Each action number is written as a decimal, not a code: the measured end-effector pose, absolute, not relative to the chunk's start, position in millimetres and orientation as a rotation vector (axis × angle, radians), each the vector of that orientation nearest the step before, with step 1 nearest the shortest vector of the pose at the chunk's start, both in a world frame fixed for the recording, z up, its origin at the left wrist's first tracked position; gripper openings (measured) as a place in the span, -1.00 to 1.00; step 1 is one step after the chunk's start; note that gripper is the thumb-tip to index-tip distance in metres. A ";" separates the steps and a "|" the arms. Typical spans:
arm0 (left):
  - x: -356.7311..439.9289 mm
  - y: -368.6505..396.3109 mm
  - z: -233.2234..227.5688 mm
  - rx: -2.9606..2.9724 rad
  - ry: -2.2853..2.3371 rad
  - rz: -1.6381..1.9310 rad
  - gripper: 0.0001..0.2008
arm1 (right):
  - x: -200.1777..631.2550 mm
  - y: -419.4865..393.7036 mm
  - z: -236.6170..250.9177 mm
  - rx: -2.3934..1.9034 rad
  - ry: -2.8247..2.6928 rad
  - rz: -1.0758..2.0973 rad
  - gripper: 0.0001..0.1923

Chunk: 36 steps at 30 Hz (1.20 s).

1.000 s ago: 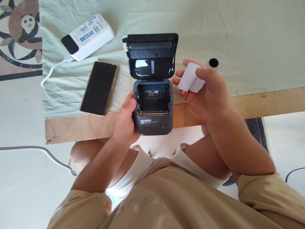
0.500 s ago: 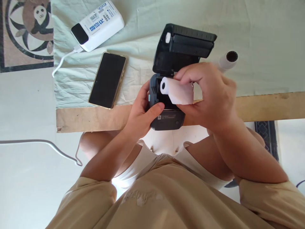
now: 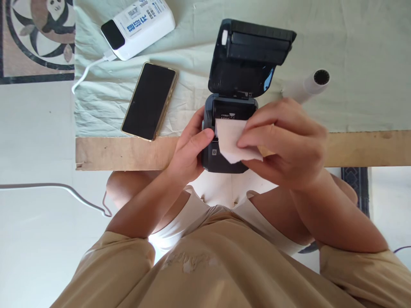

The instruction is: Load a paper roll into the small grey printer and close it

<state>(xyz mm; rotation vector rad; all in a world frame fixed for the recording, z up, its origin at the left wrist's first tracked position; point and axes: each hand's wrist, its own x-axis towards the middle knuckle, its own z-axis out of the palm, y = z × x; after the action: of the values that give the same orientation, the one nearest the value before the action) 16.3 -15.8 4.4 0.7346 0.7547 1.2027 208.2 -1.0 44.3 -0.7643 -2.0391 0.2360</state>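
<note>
White paper is pinched by nearly closed fingers of the right hand over an open compact printer, partly hiding its bay; the printer's left side is clasped by the left hand, most fingertips hidden.

Hands: 2, one left hand, one right hand. Printer: 1, with 1 lid. Paper: 1 piece seen; count of layers not readable. Phone: 1, left. White block: 1, far left. Tube: 1, far right. Cloth: 1. Table: 1. Cords: at least 3; two left, one near right. Panda panel: 1, far left. Mat: 1, right.
</note>
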 end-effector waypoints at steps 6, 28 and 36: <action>13.4 -14.0 0.0 0.748 0.751 1.173 -0.55 | 208.9 -9.8 46.3 -0.750 -2.199 0.255 -0.90; 7.7 -8.8 -14.2 0.851 0.692 1.148 -0.20 | 224.4 13.0 29.2 -0.987 -1.749 0.858 -0.69; 17.9 -23.5 8.9 0.765 0.751 1.188 -0.54 | 220.9 11.8 29.9 -1.084 -1.366 1.556 -0.11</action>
<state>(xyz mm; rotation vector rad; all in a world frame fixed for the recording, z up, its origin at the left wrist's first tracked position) 17.9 -23.5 8.9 0.7652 0.7510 1.1884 220.9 11.8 29.9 -1.0837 -1.3661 1.5564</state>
